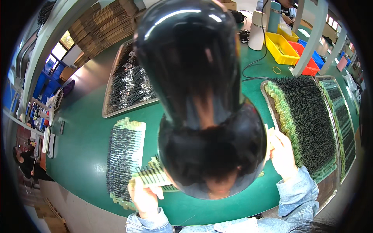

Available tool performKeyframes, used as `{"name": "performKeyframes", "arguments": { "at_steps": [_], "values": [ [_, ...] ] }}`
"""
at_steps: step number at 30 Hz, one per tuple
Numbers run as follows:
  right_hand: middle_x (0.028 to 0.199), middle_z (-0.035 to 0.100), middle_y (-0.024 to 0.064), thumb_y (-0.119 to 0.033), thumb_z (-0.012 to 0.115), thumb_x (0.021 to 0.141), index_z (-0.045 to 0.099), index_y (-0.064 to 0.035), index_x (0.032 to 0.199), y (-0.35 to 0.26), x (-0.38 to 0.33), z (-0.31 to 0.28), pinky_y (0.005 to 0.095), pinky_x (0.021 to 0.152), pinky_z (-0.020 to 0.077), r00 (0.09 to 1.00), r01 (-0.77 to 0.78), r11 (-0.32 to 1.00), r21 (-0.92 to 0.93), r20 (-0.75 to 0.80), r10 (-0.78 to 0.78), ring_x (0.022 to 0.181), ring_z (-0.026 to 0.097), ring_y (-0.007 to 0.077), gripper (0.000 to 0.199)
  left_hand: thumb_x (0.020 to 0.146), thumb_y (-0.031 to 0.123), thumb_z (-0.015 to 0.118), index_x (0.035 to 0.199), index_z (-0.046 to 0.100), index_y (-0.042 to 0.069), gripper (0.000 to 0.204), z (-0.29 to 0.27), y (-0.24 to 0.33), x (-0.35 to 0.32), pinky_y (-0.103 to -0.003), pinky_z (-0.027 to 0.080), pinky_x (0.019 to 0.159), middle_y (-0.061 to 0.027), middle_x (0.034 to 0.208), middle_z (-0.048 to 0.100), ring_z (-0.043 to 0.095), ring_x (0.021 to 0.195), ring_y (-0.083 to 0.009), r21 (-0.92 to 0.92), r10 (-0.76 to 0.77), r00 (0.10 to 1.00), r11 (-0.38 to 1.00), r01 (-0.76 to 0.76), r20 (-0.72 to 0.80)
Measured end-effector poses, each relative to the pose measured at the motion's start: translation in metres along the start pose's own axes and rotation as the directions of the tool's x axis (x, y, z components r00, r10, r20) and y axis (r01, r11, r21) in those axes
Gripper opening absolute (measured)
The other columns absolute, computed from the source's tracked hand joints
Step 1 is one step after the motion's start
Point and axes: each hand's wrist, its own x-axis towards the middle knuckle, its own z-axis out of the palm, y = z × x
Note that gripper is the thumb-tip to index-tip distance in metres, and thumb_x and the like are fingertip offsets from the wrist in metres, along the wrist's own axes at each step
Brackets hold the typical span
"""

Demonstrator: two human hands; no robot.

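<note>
At a green workbench point(85, 128), the left hand point(144, 197) pinches a pale strip of black bristle-like parts point(153, 175) beside a laid-out row point(125, 157), while the right hand point(281, 153), fingers curled, touches a full tray point(307, 124) of unsorted strips.

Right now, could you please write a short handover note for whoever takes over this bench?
Left hand: holds a strip of small black parts on pale green card, low over the green table.
Right hand: at the near end of the right tray, fingers on its green strips; whether it grips one cannot be told.
A black lamp hides the space between the hands.
Done: a stack of strips lies on the table at left.
Left: the right tray is full of strips; another tray beyond it too.
</note>
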Motion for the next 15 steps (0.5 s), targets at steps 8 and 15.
{"name": "performKeyframes", "arguments": {
  "at_steps": [8,15],
  "values": [
    [0.070,0.047,0.0019,-0.017,0.042,0.086,0.046,-0.0026,0.097,0.020,0.014,-0.003,0.0195,0.045,0.0351,0.971,-0.016,0.991,0.131,-0.235,0.046,0.052,0.042,0.0081,0.019,0.078,-0.004,0.039,0.078,0.044,-0.008,0.007,0.014,0.004,-0.010,-0.026,0.038,0.035,-0.0121,0.052,0.047,0.047,0.036,-0.0189,0.234,-0.064,0.998,0.970,0.059,0.013],
    [0.085,0.050,0.0082,-0.012,0.043,0.083,0.045,-0.0009,0.102,0.026,0.014,-0.013,0.0250,0.060,0.0405,0.994,0.108,0.994,0.007,-0.015,-0.108,0.069,0.048,0.0153,0.022,0.077,-0.004,0.043,0.080,0.046,-0.010,0.007,0.010,0.005,-0.007,-0.024,0.040,0.041,-0.0102,0.056,0.049,0.050,0.042,-0.0172,0.298,-0.196,0.978,0.940,0.165,0.076]
  ]
}}
